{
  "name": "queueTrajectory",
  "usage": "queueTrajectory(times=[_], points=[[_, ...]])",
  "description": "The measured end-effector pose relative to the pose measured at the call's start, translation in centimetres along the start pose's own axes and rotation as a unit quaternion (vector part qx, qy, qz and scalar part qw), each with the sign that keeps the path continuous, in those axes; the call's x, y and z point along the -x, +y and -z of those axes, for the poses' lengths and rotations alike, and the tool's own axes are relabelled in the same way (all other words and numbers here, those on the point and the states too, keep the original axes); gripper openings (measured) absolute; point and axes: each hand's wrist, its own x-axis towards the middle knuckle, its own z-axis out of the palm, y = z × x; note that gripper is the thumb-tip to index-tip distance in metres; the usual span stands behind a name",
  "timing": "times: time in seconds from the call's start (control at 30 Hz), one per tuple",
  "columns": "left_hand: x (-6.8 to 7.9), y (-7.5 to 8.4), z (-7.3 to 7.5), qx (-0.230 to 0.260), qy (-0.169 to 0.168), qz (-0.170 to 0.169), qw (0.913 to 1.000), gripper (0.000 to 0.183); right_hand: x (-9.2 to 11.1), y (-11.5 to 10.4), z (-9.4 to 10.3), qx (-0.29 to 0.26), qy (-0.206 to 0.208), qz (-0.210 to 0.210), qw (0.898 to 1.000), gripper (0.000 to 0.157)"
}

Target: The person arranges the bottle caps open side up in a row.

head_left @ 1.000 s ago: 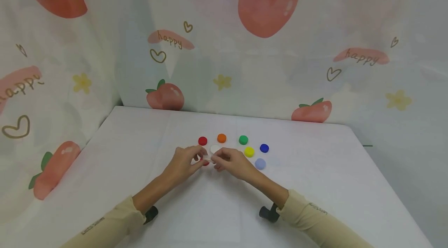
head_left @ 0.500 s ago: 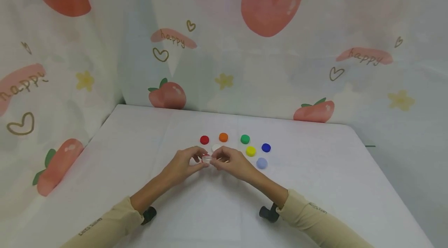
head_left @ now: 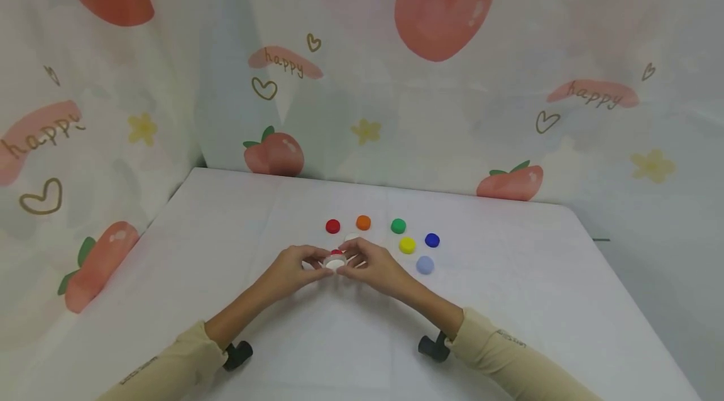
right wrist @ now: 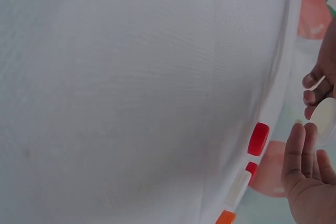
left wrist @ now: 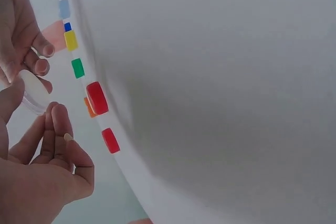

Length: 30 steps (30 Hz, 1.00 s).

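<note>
White round disc (head_left: 335,264) showing a translucent rim, sitting tilted above the white tabletop (head_left: 317,338), left hand (head_left: 292,268) pinching its left edge, right hand (head_left: 370,266) pinching its right, orange cap (head_left: 364,222) lying far, yellow cap (head_left: 407,245) lying right.

Bench (head_left: 339,338): white-surfaced, faint creases, far right corner rounded; extends in front of me. Rear wall (head_left: 345,5): pale, printed, lightly creased; rises behind bench's far edge. Left wall (head_left: 113,65): same print; meets rear wall at corner on my left. Print elements: red fruits (head_left: 444,8), green leaves (head_left: 268,133), "happy" lettering (head_left: 285,63), outlined hearts (head_left: 264,98), yellow flowers (head_left: 366,131). Thin dark line (head_left: 601,239) beside bench, my right. Lighting: dim, diffuse.
</note>
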Motion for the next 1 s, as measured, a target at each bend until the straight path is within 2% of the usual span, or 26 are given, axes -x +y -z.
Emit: queueTrajectory(times=[0.27,0.47,0.73,1.0], points=[[0.4,-0.2,0.2,0.004,-0.020,0.031,0.9993,0.034,0.0,0.1,-0.6,0.016,-0.025,0.024,0.999,0.041],[1.0,-0.4,0.4,-0.012,-0.037,0.021,0.9990,0.034,0.1,0.1,-1.2,0.018,-0.038,0.033,0.999,0.039],[1.3,-0.9,0.2,-0.033,-0.048,0.024,0.9980,0.037,-0.3,0.3,-2.0,0.034,-0.054,0.042,0.997,0.038],[1.6,-1.5,0.2,-0.061,-0.073,0.013,0.9954,0.035,-0.8,0.5,-3.3,0.057,-0.076,0.031,0.995,0.035]])
